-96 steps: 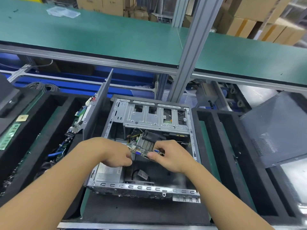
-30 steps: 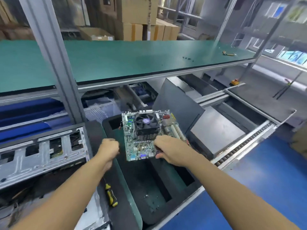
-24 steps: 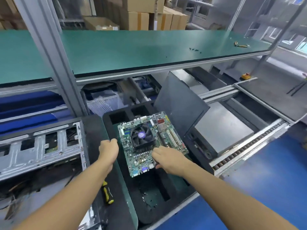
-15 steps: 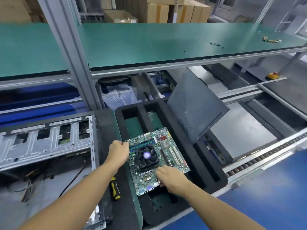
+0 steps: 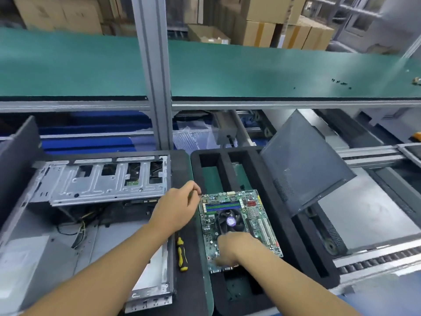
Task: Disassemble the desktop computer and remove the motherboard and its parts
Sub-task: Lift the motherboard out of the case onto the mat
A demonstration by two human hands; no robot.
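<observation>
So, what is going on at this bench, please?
A person is placing a motherboard on a black foam tray, just right of the opened computer case. The left hand pinches the board's far left corner. The right hand is on its near part, too blurred to tell the grip. The board is already out of the case, fan on top. A yellow and black screwdriver lies between case and tray.

looked like a factory teardown line. long green-matted worktop (image 5: 250,71) on aluminium extrusion posts (image 5: 155,76), roller conveyor track (image 5: 376,261) alongside, black foam trays (image 5: 293,236) with cut slots for parts, stacked cardboard cartons (image 5: 262,26) behind, gutted pc chassis (image 5: 102,183) and a yellow-handled screwdriver (image 5: 182,254) at the station.
</observation>
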